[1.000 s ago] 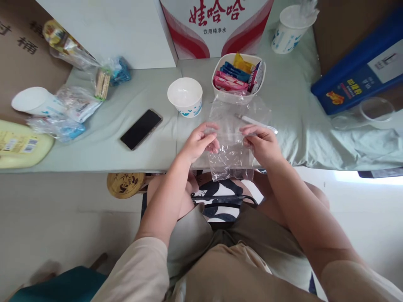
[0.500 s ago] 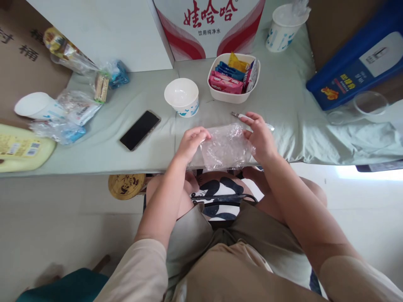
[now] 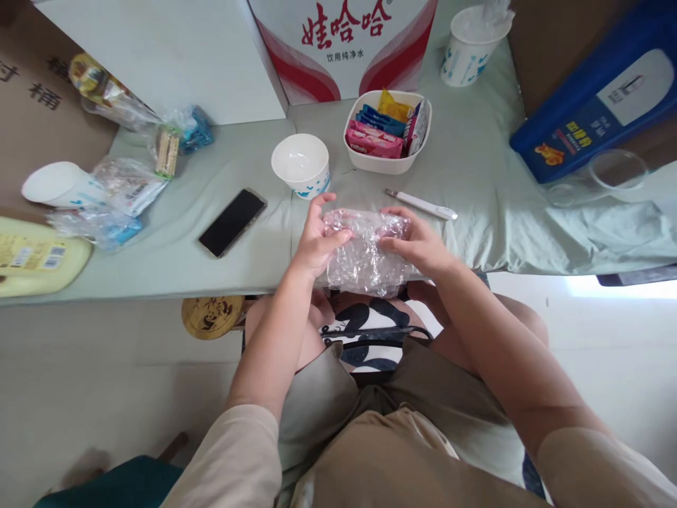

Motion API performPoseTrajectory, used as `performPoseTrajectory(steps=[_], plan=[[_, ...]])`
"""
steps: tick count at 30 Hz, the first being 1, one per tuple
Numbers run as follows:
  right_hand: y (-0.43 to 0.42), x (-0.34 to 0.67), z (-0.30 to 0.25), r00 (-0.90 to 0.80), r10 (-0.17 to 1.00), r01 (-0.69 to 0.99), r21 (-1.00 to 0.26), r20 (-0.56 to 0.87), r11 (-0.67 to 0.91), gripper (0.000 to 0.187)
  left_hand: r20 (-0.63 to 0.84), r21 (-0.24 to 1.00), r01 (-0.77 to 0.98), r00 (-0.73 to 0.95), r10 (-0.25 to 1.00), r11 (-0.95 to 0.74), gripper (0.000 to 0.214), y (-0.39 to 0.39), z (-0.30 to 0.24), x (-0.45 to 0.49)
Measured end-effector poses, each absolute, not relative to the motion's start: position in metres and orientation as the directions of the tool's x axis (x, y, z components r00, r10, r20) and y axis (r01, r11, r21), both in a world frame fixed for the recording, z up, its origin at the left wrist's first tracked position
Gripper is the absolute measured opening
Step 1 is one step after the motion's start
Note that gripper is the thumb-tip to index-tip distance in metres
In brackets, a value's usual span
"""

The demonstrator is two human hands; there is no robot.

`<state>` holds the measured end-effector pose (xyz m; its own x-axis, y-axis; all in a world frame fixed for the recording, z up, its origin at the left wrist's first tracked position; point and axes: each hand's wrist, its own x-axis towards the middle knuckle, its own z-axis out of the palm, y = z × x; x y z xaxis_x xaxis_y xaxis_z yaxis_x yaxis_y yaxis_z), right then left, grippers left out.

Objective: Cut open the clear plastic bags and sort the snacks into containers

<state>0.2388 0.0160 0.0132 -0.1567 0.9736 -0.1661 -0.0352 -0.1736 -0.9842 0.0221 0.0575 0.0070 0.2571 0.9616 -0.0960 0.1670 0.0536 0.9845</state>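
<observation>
A crinkled clear plastic bag [image 3: 364, 264] is held between my two hands at the table's front edge. My left hand [image 3: 318, 240] grips its left side, thumb on top and index finger raised. On the other side, my right hand [image 3: 417, 243] pinches the bag with the thumb in front and the fingers behind. Just beyond my right hand lies a white utility knife [image 3: 423, 204] on the cloth. A white paper bowl [image 3: 301, 162] with a blue print stands past my left hand. Whether anything is inside the bag is hard to make out.
A white tub [image 3: 388, 164] of wrapped snacks stands beyond the knife. To the left lie a phone [image 3: 233, 222], a tipped paper cup [image 3: 61, 185] and plastic wrappers [image 3: 130, 183]. A paper cup [image 3: 470, 53], a blue container [image 3: 592, 99] and a clear cup [image 3: 616, 173] occupy the right.
My right hand has let go of the utility knife, which now lies on the cloth, and has moved left onto the bag. Both hands now grip the bag closer together.
</observation>
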Motion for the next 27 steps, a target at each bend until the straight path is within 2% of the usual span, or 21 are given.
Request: performPoseTrajectory(steps=[2,4,7,10,13,14,16,19,22,25,27], plan=[[0.013,0.236,0.016,-0.179,0.966,-0.016,-0.982,-0.185,-0.19,0.034,-0.124,0.991,0.089,0.297,0.947,0.102,0.07,0.058,0.008,0.023],[0.013,0.236,0.014,-0.123,0.978,-0.01,-0.985,-0.169,-0.171,0.025,-0.201,0.978,0.022,0.378,0.904,0.208,0.06,0.057,0.007,0.025],[0.017,0.237,0.008,0.04,0.992,-0.04,-0.992,-0.119,-0.117,0.025,-0.33,0.932,0.011,0.432,0.839,0.361,0.039,0.055,0.006,0.029],[0.021,0.239,0.006,0.163,0.984,-0.027,-0.997,-0.07,-0.067,0.038,-0.372,0.913,0.007,0.421,0.827,0.408,0.026,0.053,0.01,0.032],[0.019,0.239,0.009,0.038,0.994,-0.072,-0.993,-0.098,-0.095,0.057,-0.368,0.912,-0.007,0.429,0.825,0.41,0.022,0.052,0.016,0.033],[0.018,0.238,0.011,-0.027,0.992,-0.086,-0.988,-0.125,-0.126,0.059,-0.365,0.914,-0.009,0.422,0.83,0.407,0.021,0.052,0.018,0.033],[0.016,0.237,0.011,-0.109,0.978,-0.108,-0.975,-0.181,-0.192,0.05,-0.359,0.921,-0.002,0.381,0.852,0.389,0.018,0.054,0.018,0.034],[0.018,0.235,0.008,-0.068,0.971,-0.187,-0.953,-0.227,-0.236,0.035,-0.349,0.935,0.043,0.262,0.9,0.351,0.014,0.056,0.015,0.034],[0.021,0.235,0.006,0.025,0.965,-0.301,-0.922,-0.262,-0.243,0.032,-0.341,0.94,0.054,0.19,0.921,0.337,0.013,0.058,0.013,0.033],[0.022,0.235,0.009,0.035,0.958,-0.359,-0.898,-0.285,-0.254,0.037,-0.332,0.94,-0.001,0.235,0.913,0.342,0.013,0.056,0.015,0.034],[0.019,0.234,0.013,-0.065,0.957,-0.344,-0.894,-0.282,-0.287,0.042,-0.328,0.935,-0.04,0.286,0.9,0.354,0.014,0.054,0.018,0.037]])
